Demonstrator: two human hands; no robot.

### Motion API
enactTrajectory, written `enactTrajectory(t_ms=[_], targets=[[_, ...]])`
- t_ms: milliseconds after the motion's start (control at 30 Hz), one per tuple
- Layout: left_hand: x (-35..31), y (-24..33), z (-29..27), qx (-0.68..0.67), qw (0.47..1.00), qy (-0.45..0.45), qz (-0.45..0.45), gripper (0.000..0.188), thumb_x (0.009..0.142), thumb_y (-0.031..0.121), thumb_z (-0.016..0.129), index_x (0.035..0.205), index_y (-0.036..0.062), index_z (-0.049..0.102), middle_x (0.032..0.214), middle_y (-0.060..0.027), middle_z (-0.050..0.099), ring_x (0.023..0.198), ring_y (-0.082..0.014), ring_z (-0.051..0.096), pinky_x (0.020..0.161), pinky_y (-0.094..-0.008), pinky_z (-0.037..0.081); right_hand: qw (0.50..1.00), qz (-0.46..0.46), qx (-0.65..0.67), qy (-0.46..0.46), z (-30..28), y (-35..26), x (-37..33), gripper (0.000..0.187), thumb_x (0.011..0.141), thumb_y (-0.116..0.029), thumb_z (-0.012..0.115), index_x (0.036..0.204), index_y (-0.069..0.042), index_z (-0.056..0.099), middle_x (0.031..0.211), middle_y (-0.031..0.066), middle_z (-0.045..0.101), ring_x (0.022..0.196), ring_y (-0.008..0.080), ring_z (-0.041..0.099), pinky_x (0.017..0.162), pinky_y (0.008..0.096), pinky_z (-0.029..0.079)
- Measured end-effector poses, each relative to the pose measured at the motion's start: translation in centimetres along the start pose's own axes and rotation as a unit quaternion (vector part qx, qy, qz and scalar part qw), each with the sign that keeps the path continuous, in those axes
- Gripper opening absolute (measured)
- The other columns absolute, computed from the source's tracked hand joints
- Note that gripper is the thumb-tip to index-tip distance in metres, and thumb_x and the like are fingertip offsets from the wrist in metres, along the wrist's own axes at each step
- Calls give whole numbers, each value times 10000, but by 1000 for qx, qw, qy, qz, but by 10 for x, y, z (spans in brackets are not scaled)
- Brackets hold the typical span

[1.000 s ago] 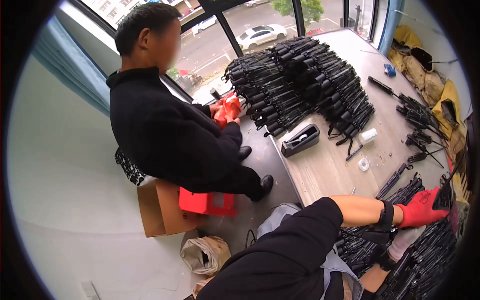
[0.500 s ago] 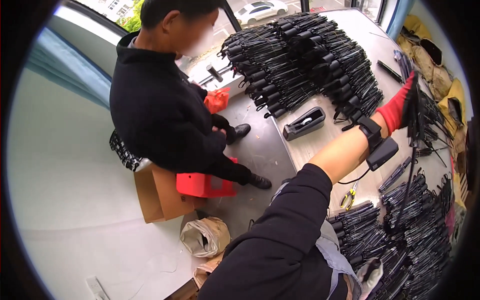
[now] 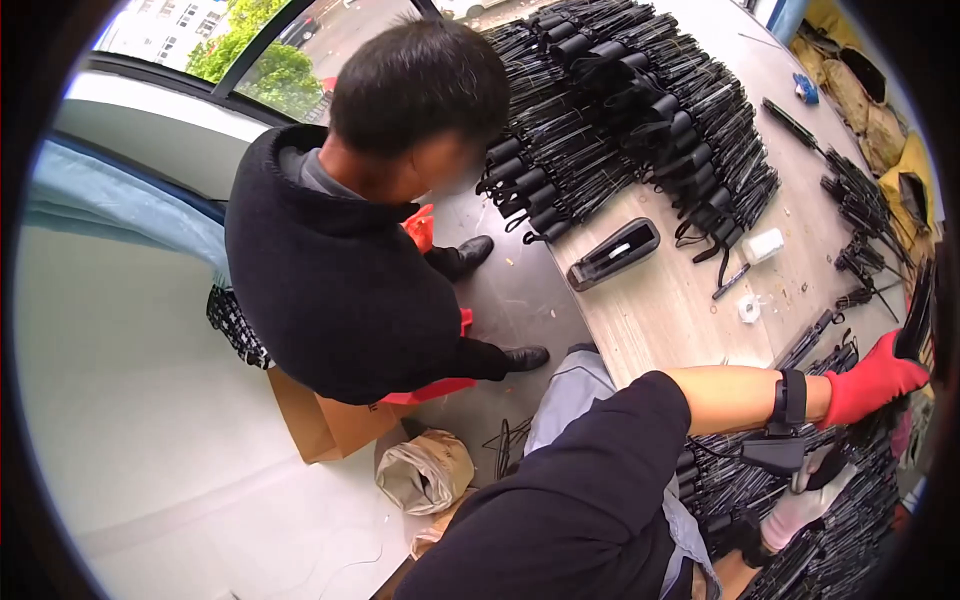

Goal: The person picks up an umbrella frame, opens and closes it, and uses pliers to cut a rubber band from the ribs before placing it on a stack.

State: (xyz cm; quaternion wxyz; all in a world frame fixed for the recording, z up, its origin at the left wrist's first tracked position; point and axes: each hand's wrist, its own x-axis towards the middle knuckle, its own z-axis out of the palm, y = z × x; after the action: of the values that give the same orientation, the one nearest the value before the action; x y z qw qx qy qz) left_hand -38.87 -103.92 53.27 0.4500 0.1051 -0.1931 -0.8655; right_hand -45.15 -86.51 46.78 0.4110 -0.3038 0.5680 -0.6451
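Note:
My left hand (image 3: pixel 868 388), in a red glove, reaches to the right edge of the view. Its fingers close round a black folding umbrella frame (image 3: pixel 916 318), partly lost in the dark rim. Below it, my right hand (image 3: pixel 800 515), in a whitish glove, grips what looks like a dark umbrella handle (image 3: pixel 828 468). Whether both hands hold the same umbrella I cannot tell. A heap of black umbrella frames (image 3: pixel 850 545) lies under and around my right hand.
Many folded umbrella frames (image 3: pixel 590 110) lie stacked at the far side of the table (image 3: pixel 660 330). A black tape dispenser (image 3: pixel 615 255), a tape roll (image 3: pixel 749 307) and a pen (image 3: pixel 731 281) lie nearer. A person (image 3: pixel 340 270) stands at left, by a cardboard box (image 3: pixel 330 425) and paper bag (image 3: pixel 425 475).
My left hand has swung right and down from above the table, toward my right hand, which has moved right. My view has shifted; the person has bent their head lower.

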Motion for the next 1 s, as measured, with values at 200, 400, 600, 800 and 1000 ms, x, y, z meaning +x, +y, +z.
enactTrajectory(t_ms=[200, 400, 600, 800, 1000], targets=[[-37, -8, -10, -47, 988, -134, -54, 251, 731, 112, 665, 921, 4, 544, 647, -36, 569, 600, -147, 566, 546, -313, 465, 999, -20, -7, -50, 7, 1, -27, 319, 1037, -272, 361, 946, 6, 487, 780, 52, 445, 546, 98, 354, 481, 226, 302], [-16, -43, 65, 67, 981, -148, -107, 488, 706, 179, 705, 1050, -39, 436, 796, -132, 583, 724, -247, 598, 615, -338, 461, 938, -244, -218, 113, -40, -15, -10, 341, 1028, -298, 388, 1022, 20, 513, 791, 59, 450, 601, 110, 395, 536, 227, 330], [-15, -117, 98, 231, 960, -158, -14, 911, 697, 307, 747, 1310, -86, 198, 1099, -249, 537, 1005, -321, 565, 841, -355, 456, 786, -368, -425, 257, -96, -43, 17, 354, 1023, -308, 400, 1050, 25, 516, 790, 60, 468, 605, 107, 389, 542, 223, 329], [-36, -115, 83, 280, 952, -126, -13, 1272, 688, 436, 773, 1439, -117, -91, 1364, -318, 418, 1224, -353, 496, 1006, -354, 416, 757, -365, -475, 261, -123, -21, 21, 369, 1018, -318, 412, 1077, 30, 519, 789, 61, 487, 608, 104, 383, 549, 220, 327], [-48, -60, 87, 372, 909, -190, -5, 1017, 754, 422, 691, 1415, -136, 156, 1334, -309, 446, 1261, -384, 445, 1037, -386, 379, 767, -355, -472, 250, -132, -6, 28, 387, 1013, -329, 424, 1105, 35, 522, 788, 62, 505, 612, 101, 376, 555, 216, 326]])
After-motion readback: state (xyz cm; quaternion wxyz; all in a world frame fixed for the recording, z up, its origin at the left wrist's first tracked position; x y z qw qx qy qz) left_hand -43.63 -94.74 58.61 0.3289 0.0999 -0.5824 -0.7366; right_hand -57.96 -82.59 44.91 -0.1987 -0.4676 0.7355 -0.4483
